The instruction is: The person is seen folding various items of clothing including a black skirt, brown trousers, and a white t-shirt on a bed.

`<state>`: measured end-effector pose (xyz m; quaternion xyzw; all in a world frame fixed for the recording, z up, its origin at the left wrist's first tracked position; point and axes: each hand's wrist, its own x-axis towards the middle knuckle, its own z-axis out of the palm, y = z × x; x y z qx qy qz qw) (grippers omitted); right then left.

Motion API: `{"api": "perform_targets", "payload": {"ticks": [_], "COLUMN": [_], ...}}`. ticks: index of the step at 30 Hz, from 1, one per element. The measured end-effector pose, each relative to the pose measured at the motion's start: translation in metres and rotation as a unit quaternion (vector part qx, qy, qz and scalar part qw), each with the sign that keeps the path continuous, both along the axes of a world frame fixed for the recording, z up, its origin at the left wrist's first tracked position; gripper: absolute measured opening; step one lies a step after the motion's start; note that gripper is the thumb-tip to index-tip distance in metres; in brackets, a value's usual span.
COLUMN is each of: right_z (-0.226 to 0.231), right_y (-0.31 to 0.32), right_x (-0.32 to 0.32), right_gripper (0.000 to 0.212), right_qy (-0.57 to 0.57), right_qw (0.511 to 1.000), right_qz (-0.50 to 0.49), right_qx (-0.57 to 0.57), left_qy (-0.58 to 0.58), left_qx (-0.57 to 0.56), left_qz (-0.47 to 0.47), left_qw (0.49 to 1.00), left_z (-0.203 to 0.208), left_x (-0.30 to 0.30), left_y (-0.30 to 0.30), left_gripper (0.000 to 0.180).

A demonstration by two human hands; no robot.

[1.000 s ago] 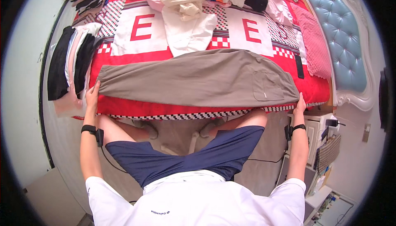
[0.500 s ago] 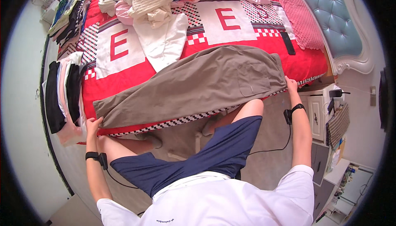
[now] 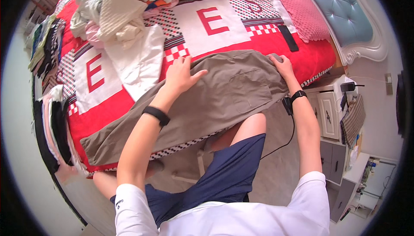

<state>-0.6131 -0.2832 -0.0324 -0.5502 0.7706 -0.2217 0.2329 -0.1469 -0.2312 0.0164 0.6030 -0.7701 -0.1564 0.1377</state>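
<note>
Filling the far part of the view, a bed under a red cover with white panels and black-and-white checks (image 3: 317,61) carries everything being handled. Along its near edge lie the long grey-brown cloth trousers (image 3: 211,100), slanting from a narrow leg end at near left to the wider, pocketed end at right. Beyond them, far left, sits a loose heap of white and cream clothes (image 3: 123,14); a folded stack of black, white and pink garments (image 3: 54,126) hangs at the left edge.

At the wide end, the bare right hand (image 3: 283,68) appears to pinch the far corner of the trousers between thumb and fingers. The bare left hand (image 3: 179,75) is spread, fingers apart, over the far long edge near the middle — whether it touches the cloth I cannot tell. Smallest, a flat black strip (image 3: 288,38) rests well clear, far right.

Arranging the trousers lengthwise seems the step in hand — the next move calls for a sure hold by the left hand, with the right corner kept steady.
</note>
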Motion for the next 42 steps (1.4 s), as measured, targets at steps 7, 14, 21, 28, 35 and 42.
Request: {"api": "perform_targets", "payload": {"ticks": [7,14,21,28,35,42], "right_z": [-0.011,-0.041,0.008,-0.045,-0.011,-0.036], "right_y": [-0.003,-0.007,0.025,0.038,0.059,0.047], "right_x": [0.003,0.004,0.051,0.077,0.084,0.069], "right_gripper": [0.064,0.067,0.070,0.069,0.074,0.066], "right_qy": [-0.010,0.094,0.278,0.312,0.318,0.248], "right_qw": [0.990,0.967,0.903,0.895,0.882,0.881], "right_qz": [-0.050,-0.145,0.110,0.257,0.284,0.366], "right_qx": [-0.129,-0.185,-0.308,-0.187,-0.201,-0.170], "left_qy": [0.080,0.211,0.053,-0.116,-0.098,-0.053], "left_qx": [-0.106,-0.131,-0.131,-0.099,-0.116,-0.117], "left_qz": [-0.045,0.036,0.011,-0.106,-0.034,0.040], "left_qw": [0.990,0.968,0.990,0.983,0.988,0.991], "left_z": [-0.047,-0.057,-0.023,-0.050,-0.031,-0.021], "left_x": [-0.059,-0.070,-0.070,-0.039,0.006,0.109], "left_y": [-0.049,-0.070,-0.038,0.044,0.079,0.128], "left_gripper": [0.041,0.023,0.045,0.085,0.081,0.062]}}
